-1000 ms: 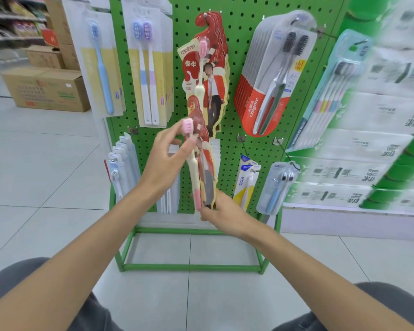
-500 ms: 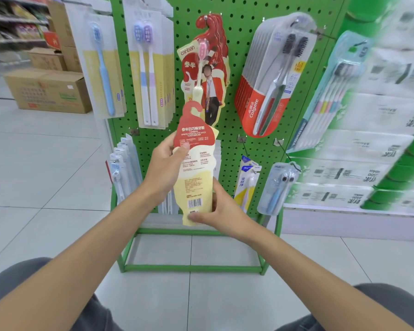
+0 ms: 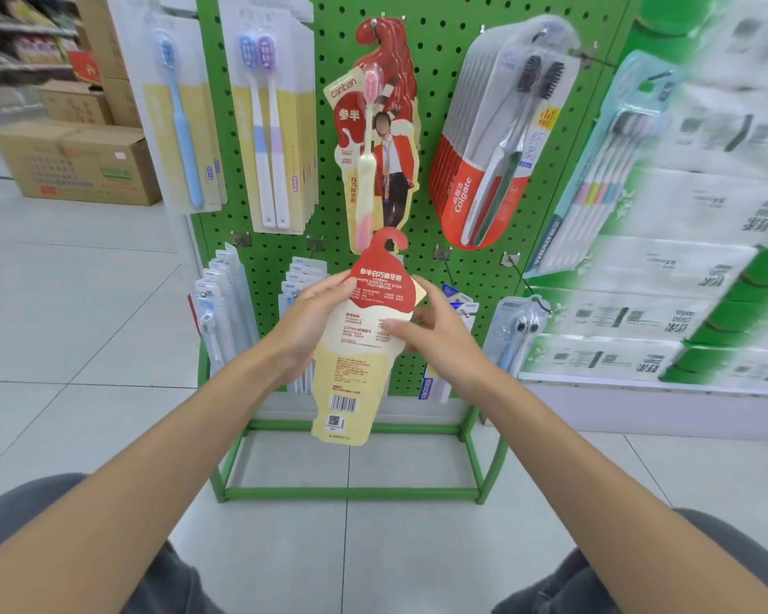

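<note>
**Flip the card, then hook it**

Left hand (image 3: 307, 323) has its grip on the nine o'clock edge of the red-and-cream ice-cream-shaped cardboard toothbrush pack (image 3: 355, 370), thumb curled onto the printed back. The right hand (image 3: 440, 334) pinches the three o'clock edge. The pack is upright between them, barcode side toward the wearer, before the green perforated metal display board (image 3: 440, 59). To rehang it (my reading), turn the face outward, hold below the hook-shaped cutout (image 3: 389, 245), and lift toward twelve o'clock, where the matching red packs (image 3: 382, 126) hang.

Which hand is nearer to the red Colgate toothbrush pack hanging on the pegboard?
The right. The right hand grips the right edge of the held toothbrush card, below and slightly left of the Colgate pack; the left hand grips the card's left edge, farther left.
</note>
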### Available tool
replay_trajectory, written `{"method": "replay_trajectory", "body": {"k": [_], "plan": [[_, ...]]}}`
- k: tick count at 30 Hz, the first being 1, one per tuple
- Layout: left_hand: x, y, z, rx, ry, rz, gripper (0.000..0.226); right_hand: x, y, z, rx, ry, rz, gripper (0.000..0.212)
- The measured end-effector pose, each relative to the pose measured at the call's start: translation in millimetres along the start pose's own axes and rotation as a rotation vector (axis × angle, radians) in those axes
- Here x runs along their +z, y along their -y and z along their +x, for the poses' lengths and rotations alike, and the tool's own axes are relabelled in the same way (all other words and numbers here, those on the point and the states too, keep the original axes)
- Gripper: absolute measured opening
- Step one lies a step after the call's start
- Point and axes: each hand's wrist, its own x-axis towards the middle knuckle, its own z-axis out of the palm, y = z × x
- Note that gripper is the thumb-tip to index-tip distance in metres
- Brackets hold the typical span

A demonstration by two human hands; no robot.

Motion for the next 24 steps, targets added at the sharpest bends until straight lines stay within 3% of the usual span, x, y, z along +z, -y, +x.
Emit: {"method": "replay_trajectory", "body": {"k": [3, 8, 13, 15, 21, 24], "plan": [[2, 2, -1, -0.02, 0.026, -0.018, 0.032, -11, 11, 3, -0.007, -0.09, 0.019, 0.077], [2, 2, -3, -0.027, 0.058, -0.053, 0.033, -15, 17, 3, -0.038, -0.153, -0.017, 0.069], [5, 3, -3, -0.03, 0.103, -0.063, 0.04, -2, 18, 0, -0.122, -0.293, -0.174, 0.027], [8, 4, -3, -0.015, 0.15, -0.054, 0.043, 5, 19, -3, -0.139, -0.264, -0.132, 0.02], [11, 3, -8, -0.001, 0.298, 0.02, 0.054, 6, 22, -1, 0.08, -0.121, 0.175, 0.046], [15, 8, -7, 0.03, 0.183, 0.134, 0.037, 0, 25, 0, 0.066, -0.142, 0.106, 0.042]]}}
